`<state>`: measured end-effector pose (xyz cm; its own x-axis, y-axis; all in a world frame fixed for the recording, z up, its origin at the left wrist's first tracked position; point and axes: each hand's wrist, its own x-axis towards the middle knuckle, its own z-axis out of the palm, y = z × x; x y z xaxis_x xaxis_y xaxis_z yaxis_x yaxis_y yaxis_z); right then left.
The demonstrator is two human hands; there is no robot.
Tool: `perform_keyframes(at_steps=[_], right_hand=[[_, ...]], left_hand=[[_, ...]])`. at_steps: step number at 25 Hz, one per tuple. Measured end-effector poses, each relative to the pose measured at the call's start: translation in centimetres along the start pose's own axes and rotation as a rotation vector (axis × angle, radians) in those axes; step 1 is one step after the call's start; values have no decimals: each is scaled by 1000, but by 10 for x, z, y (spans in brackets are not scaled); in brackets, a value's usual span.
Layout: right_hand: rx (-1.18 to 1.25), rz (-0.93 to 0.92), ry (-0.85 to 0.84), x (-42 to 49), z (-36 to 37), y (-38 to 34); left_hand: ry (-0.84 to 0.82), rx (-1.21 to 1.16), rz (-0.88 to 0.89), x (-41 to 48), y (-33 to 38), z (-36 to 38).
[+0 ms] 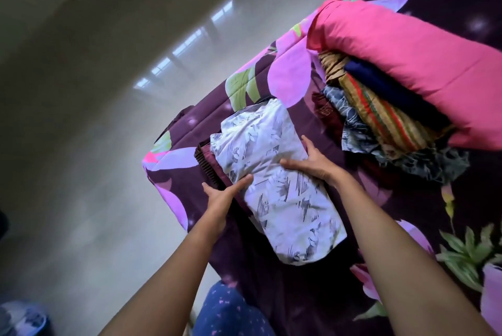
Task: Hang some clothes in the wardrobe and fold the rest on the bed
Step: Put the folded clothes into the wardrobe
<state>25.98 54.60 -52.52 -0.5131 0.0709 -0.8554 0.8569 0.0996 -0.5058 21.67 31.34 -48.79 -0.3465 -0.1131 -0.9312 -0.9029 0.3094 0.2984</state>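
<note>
Bed corner, covered by a dark purple floral quilt (285, 295); view tilted. Nearest the camera: a knee (231, 314) in blue patterned cloth, at the bed's edge. Both bare forearms reach forward over the quilt.

Left hand (220, 197): fingers straight and together, pressed against the left side of the folded stack, curled round nothing. Right hand (315, 161): fingers straight and slightly spread, thumb lying on top of the white garment (271, 167), the rest along its right edge; a flat touch, no pinch.

White garment: grey print, folded to a long oblong, lying on the quilt near the bed corner, between the two hands. It sits on a folded maroon garment (209, 161), whose ribbed edge shows at the left.

Beyond, to the right: an unfolded pile (380, 123) of clothes, striped gold, navy, blue-grey print, dark red. A pink roll (407, 64) of bedding lies over the pile's far side.

Farther left: pale glossy floor (95, 172) with window reflections.
</note>
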Motion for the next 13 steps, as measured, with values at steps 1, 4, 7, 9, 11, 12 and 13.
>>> perform_keyframes(at_steps=[1, 4, 7, 9, 11, 12, 13], right_hand=[[4, -1, 7, 3, 0, 2], [23, -24, -18, 6, -2, 0], [15, -43, 3, 5, 1, -4], [42, -38, 59, 0, 5, -5], [111, -50, 114, -12, 13, -5], [156, -49, 148, -21, 19, -5], [207, -54, 179, -29, 25, -6]], left_hand=[[-23, -21, -19, 5, -3, 1], [-56, -141, -4, 21, -16, 5], [-131, -267, -62, 31, -22, 2], [-200, -290, -79, 32, -21, -2], [-211, -250, 15, 28, -18, -8], [-205, -211, 83, 21, -13, -11], [-211, -156, 151, 15, -8, -16]])
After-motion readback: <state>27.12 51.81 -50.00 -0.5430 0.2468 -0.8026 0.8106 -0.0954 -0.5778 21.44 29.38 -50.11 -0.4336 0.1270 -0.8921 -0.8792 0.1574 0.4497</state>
